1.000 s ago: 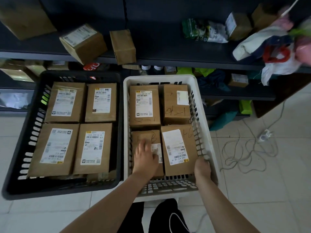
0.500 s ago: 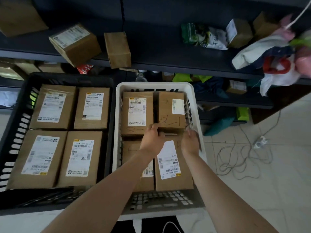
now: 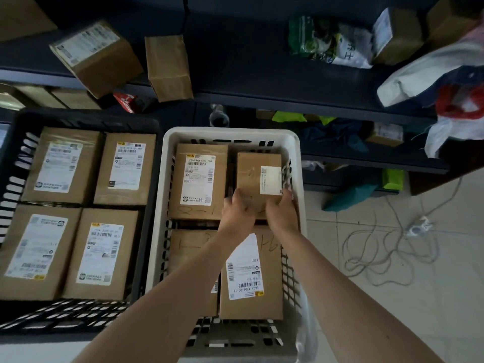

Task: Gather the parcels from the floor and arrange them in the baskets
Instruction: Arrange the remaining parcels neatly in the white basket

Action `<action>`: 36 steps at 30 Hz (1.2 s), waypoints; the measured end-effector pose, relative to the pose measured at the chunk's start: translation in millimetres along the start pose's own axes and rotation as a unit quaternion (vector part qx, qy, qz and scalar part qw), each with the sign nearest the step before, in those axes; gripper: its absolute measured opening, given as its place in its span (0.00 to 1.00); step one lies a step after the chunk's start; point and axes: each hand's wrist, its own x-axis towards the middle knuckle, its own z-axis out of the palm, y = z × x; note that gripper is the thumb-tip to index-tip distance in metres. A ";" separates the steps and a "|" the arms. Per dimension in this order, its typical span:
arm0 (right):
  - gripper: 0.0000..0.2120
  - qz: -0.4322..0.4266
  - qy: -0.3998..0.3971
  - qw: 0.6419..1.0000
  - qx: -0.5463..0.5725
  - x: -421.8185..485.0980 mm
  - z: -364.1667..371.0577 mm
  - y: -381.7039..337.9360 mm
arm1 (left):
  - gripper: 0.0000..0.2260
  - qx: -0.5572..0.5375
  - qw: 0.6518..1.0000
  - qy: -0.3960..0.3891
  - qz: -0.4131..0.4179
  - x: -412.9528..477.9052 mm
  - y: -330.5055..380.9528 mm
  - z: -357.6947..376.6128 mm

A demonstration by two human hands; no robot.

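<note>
Left grip and right grip both clasp the small parcel by its near edge; pushed unevenly, it may jam against the white basket.

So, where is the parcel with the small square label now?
Head view: the small-label parcel is in the far right corner of the white basket, right of the tall-label parcel; the left hand and right hand grip its near edge.
</note>
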 end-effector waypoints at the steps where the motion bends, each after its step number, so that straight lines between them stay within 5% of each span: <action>1: 0.28 -0.005 0.007 1.000 -0.001 -1.9 0.8 1.6 | 0.28 0.004 1.000 -0.004 0.002 -1.2 -1.6 0.8; 5: 0.30 0.017 -0.005 1.000 0.003 -7.9 -0.9 2.2 | 0.25 -0.003 0.999 0.027 0.038 -8.8 -2.5 -2.1; 9: 0.31 0.017 -0.021 1.000 0.001 -8.8 -3.1 4.3 | 0.24 -0.087 0.982 0.149 0.076 -15.0 -15.0 -15.6; 12: 0.30 0.023 -0.016 1.000 -0.001 -7.0 -3.2 3.9 | 0.22 -0.048 0.965 0.248 0.073 -13.0 -32.6 -33.6; 16: 0.29 0.022 -0.001 1.000 -0.011 -7.7 -0.1 2.6 | 0.28 0.139 0.977 0.156 0.031 -1.0 -60.8 -50.7; 21: 0.29 0.012 0.004 1.000 -0.028 -12.2 6.8 2.6 | 0.33 0.294 0.947 0.098 0.087 -17.1 -82.4 -41.0; 25: 0.29 0.011 0.011 0.999 -0.041 -13.7 14.1 2.4 | 0.32 0.287 0.950 0.076 0.099 -25.5 -86.4 -45.8; 31: 0.32 0.001 0.037 0.998 -0.060 -17.5 8.6 0.8 | 0.34 0.127 0.986 0.105 0.025 -14.8 -89.8 -77.6; 36: 0.30 -0.034 0.022 0.995 -0.088 -19.8 5.6 2.2 | 0.36 0.123 0.985 0.109 0.061 -12.9 -97.5 -80.4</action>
